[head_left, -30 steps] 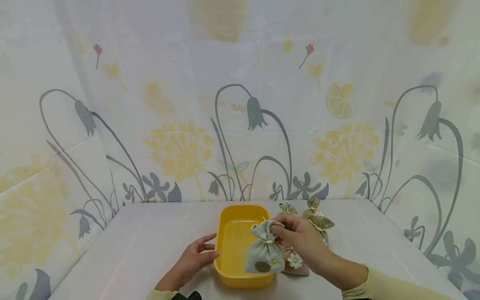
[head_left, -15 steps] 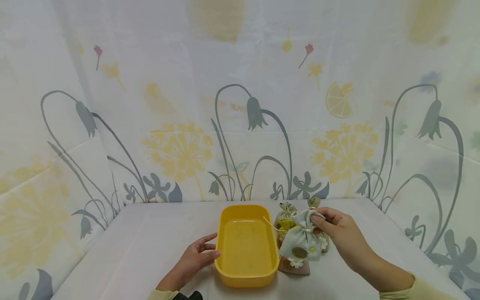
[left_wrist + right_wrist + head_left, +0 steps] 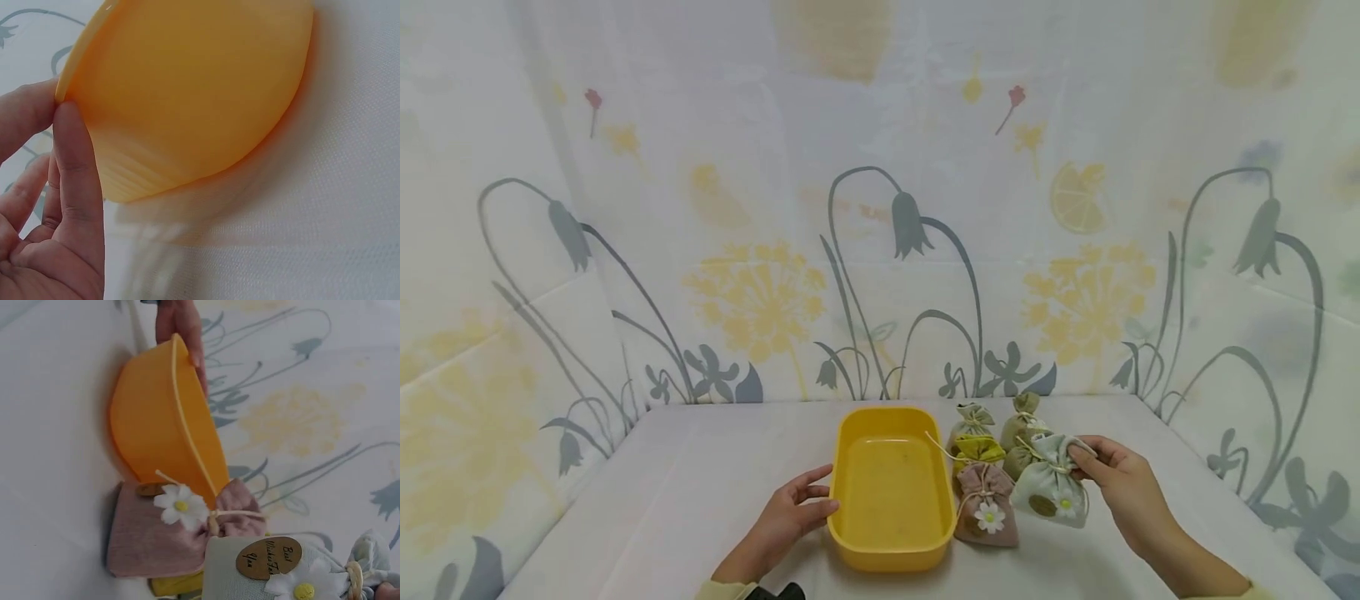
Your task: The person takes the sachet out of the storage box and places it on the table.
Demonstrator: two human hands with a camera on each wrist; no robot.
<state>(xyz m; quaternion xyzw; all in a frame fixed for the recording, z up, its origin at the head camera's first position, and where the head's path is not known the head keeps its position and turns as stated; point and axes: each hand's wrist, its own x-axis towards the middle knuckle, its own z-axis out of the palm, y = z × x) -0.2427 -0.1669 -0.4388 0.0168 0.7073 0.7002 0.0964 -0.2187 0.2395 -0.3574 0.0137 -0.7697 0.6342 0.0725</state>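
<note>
My right hand (image 3: 1127, 487) pinches the gathered top of a pale grey-green drawstring pouch (image 3: 1048, 492), which has a white flower and a brown oval tag. That pouch hangs just right of a dusty-pink pouch (image 3: 987, 504); the pink one stands beside a yellow plastic tub (image 3: 891, 500). In the right wrist view, the tag on the held pouch (image 3: 234, 569) bears handwriting-style lettering. At the tub's left side, my left hand (image 3: 793, 510) holds the rim between thumb and forefinger. The left wrist view shows its thumb (image 3: 76, 159) against the tub wall (image 3: 206, 81).
Behind the pink pouch stand a mustard-yellow pouch (image 3: 977, 450) and a grey-green pouch (image 3: 972, 421). Olive pouches (image 3: 1015, 429) stand to their right, partly hidden by the held one. A white cloth (image 3: 700, 475) covers the table, with a flower-printed curtain (image 3: 880, 317) behind.
My right hand has carried the pale pouch rightward from over the tub, past the pink pouch, and lowered it slightly. The pouches behind show more now. My left hand stays at the rim.
</note>
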